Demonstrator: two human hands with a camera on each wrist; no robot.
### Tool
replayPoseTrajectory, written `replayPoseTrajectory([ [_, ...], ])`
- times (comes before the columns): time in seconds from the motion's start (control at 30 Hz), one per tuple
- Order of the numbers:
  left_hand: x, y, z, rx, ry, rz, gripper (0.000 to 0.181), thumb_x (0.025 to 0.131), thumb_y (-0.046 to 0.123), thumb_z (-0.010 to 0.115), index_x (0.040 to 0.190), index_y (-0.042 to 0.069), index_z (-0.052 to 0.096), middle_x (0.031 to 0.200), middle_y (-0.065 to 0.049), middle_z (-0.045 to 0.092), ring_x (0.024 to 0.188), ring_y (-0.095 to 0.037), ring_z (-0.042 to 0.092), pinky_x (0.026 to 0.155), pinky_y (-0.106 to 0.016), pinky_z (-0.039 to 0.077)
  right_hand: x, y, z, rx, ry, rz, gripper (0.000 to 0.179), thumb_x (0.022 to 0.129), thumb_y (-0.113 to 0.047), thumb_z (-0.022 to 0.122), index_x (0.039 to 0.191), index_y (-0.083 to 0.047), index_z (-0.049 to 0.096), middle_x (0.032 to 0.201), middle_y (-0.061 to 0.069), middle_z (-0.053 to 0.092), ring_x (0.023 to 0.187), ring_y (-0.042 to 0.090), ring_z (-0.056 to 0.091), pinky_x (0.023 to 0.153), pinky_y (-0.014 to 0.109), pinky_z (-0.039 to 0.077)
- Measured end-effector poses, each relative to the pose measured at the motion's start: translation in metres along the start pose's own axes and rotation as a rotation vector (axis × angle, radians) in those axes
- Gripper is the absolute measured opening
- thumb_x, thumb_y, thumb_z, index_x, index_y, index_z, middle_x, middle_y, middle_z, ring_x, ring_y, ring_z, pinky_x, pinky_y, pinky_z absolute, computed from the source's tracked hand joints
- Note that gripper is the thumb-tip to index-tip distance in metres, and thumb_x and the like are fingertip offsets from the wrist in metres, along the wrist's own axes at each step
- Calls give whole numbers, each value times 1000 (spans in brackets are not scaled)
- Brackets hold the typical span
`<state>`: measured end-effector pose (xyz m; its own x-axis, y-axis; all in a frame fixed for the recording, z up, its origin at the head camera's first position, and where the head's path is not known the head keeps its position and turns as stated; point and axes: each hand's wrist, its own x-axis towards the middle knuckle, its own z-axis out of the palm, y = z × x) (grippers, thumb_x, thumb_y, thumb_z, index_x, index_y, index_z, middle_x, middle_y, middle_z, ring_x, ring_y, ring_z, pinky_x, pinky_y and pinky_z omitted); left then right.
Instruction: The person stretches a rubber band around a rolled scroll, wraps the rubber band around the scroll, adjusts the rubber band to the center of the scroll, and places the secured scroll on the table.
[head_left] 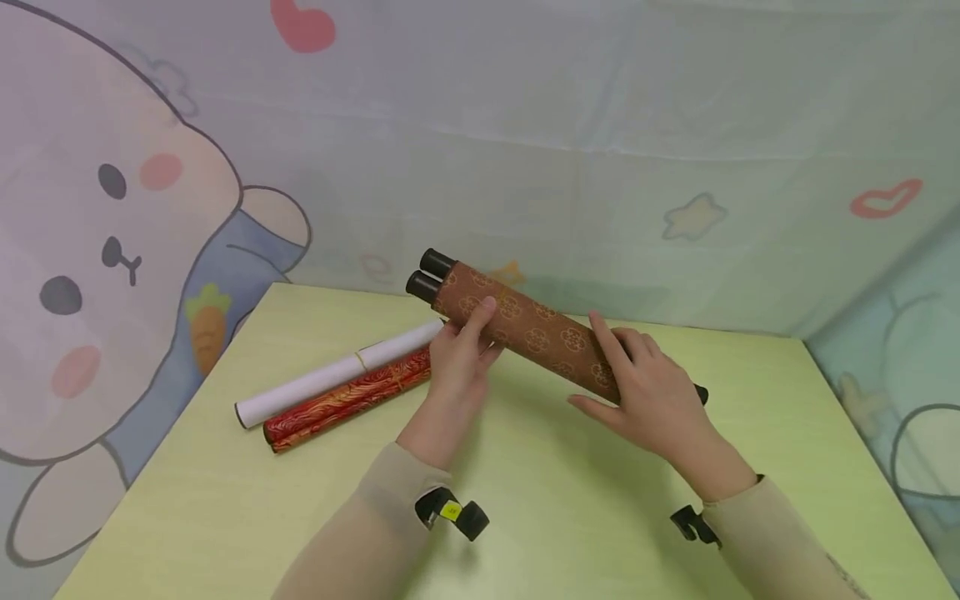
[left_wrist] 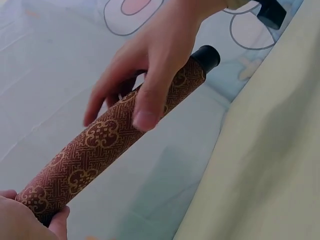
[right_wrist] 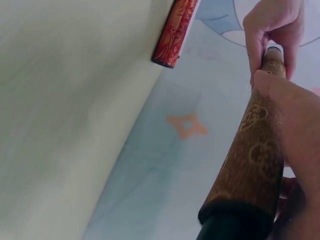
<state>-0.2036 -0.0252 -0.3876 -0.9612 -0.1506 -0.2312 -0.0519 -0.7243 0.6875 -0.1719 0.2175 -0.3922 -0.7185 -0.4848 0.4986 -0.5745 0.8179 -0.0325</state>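
Note:
A brown rolled scroll (head_left: 536,329) with a gold flower pattern is held slantwise above the table, its left end higher in the head view. Two black knobs (head_left: 424,287) stick out side by side at that end. My left hand (head_left: 459,360) grips the scroll near these knobs, thumb on top. Toward the other end, my right hand (head_left: 660,393) straddles the roll. In the left wrist view the right thumb (left_wrist: 148,102) lies across the near side, with the other fingers behind. A dark knob (left_wrist: 207,57) shows past the right hand there.
Left of the hands, a white roll (head_left: 330,379) tied with a thin cord lies on the pale table (head_left: 525,517). Against it rests a red and gold patterned roll (head_left: 341,404), also tied. A printed cloth backdrop (head_left: 487,125) hangs behind the table.

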Motion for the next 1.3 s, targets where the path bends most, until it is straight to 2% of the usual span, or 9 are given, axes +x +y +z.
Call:
replayPoseTrajectory([
  [0.1, 3, 7, -1, -2, -19, -2, 53, 101, 15, 76, 149, 3, 56, 141, -17, 65, 133, -31, 64, 115, -46, 48, -4, 4, -5, 20, -61, 38, 111, 82, -52, 90, 167, -7, 34, 132, 25, 61, 116, 43, 64, 73, 59, 61],
  [0.23, 5, 11, -2, 17, -44, 1, 53, 102, 16, 75, 149, 3, 55, 141, -17, 64, 133, -30, 64, 116, -44, 48, -6, 7, -6, 31, -93, 66, 98, 84, -47, 89, 160, -5, 44, 128, 24, 65, 113, 42, 66, 74, 60, 61],
  [0.47, 9, 4, -2, 29, -85, 32, 51, 103, 16, 74, 149, 3, 54, 142, -15, 64, 135, -28, 62, 117, -44, 47, -4, 10, 3, 60, 21, 7, 87, 79, -40, 95, 148, -4, 55, 116, 21, 67, 97, 40, 68, 66, 59, 61],
  [0.6, 4, -6, 1, 55, -98, 19, 51, 102, 20, 75, 147, 4, 57, 143, -14, 64, 137, -29, 62, 118, -48, 46, 1, 10, 9, 64, 66, -8, 88, 77, -40, 96, 147, -3, 56, 114, 22, 68, 95, 40, 68, 64, 59, 60],
  [0.7, -1, -8, 1, 75, -110, -11, 54, 102, 25, 76, 149, 6, 56, 146, -13, 63, 139, -29, 60, 118, -50, 45, 4, 9, 12, 62, 69, -2, 88, 77, -41, 95, 147, -3, 57, 113, 22, 68, 95, 41, 68, 64, 60, 60],
  [0.83, 2, 1, -4, 24, -79, -28, 59, 103, 29, 75, 153, 6, 51, 150, -14, 58, 143, -30, 55, 120, -48, 44, 3, 8, 14, 45, 66, -6, 88, 77, -41, 95, 147, -4, 57, 113, 22, 67, 96, 41, 68, 63, 59, 60],
  [1.0, 11, 8, -8, -44, -34, 20, 56, 104, 24, 73, 153, 6, 51, 150, -14, 59, 141, -28, 56, 122, -42, 41, 4, 5, 18, 23, 84, -45, 88, 77, -41, 96, 147, -4, 57, 113, 21, 67, 97, 41, 69, 62, 58, 61],
  [1.23, 8, -8, -10, 5, -5, 66, 55, 103, 19, 74, 151, 3, 53, 148, -13, 61, 139, -28, 59, 121, -42, 42, 4, 4, 23, 7, 99, -54, 89, 74, -40, 97, 146, -6, 57, 113, 20, 67, 98, 41, 70, 61, 59, 61],
  [1.3, 6, -15, -10, 38, -14, 47, 56, 102, 20, 75, 151, 3, 54, 146, -13, 62, 139, -28, 60, 121, -44, 42, 4, 4, 25, 14, 109, -57, 89, 74, -39, 98, 145, -6, 58, 112, 20, 67, 96, 41, 70, 60, 59, 61],
])
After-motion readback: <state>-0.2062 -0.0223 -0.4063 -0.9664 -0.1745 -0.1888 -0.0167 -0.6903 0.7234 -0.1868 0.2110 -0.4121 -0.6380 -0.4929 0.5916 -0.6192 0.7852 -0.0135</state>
